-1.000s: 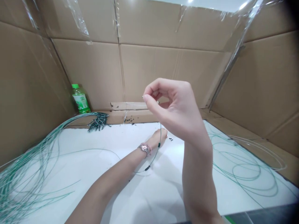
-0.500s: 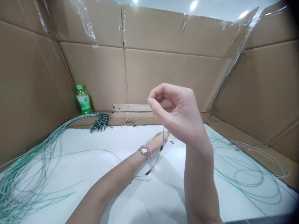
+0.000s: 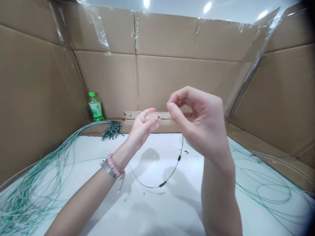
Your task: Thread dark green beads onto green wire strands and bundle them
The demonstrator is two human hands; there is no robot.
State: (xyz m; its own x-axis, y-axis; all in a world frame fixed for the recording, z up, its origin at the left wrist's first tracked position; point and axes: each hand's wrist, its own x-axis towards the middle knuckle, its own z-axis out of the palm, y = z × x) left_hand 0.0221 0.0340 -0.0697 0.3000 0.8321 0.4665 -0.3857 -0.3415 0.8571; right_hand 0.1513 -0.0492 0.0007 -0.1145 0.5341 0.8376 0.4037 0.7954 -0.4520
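Note:
My right hand (image 3: 197, 114) is raised at centre right, thumb and forefinger pinched on the tip of a thin green wire. The wire (image 3: 149, 187) hangs below it in a curve over the white table and carries two groups of small black beads (image 3: 179, 158). Left of the right hand, my left hand (image 3: 145, 126) is lifted above the table, thumb and fingertips together on a tiny dark piece, likely a black bead (image 3: 158, 117). A gap separates the two hands. Bracelets and a watch sit on my left wrist.
Long green wires (image 3: 41, 183) with a black-beaded bundle end (image 3: 112, 130) lie at the left. Looped wires (image 3: 273, 193) spread at the right. A green bottle (image 3: 95, 107) stands in the back left corner. Loose black bits (image 3: 186, 151) lie on the white table (image 3: 103, 209); cardboard walls surround it.
My left hand has risen from the table's far part and moved left, now near my right hand with a small dark piece. The view has shifted slightly; my right hand keeps its pinch.

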